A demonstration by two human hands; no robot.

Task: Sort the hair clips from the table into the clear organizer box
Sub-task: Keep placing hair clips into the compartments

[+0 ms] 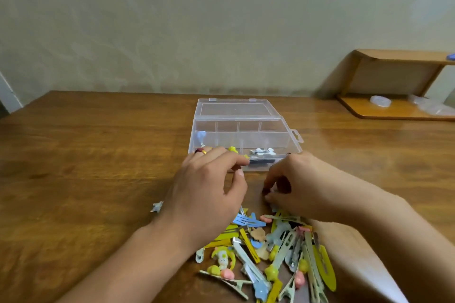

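The clear organizer box [283, 130] lies open mid-table, its lid folded back. It holds a blue clip [201, 135], a yellow clip [232, 149], a white and silver clip [262, 151] and a dark clip [262, 161]. A heap of colourful hair clips [268, 253] lies close to me. My left hand [206, 192] reaches over the box's front edge, thumb and forefinger apart, nothing clearly between them. My right hand [295, 184] curls down onto the table just in front of the box, fingertips pinched on a small pale clip [269, 199], which is mostly hidden.
One stray pale clip [157, 207] lies left of my left wrist. A wooden shelf unit [394, 106] with clear plastic pieces stands at the back right against the wall. Bare wooden table [86, 155] stretches to the left of the box.
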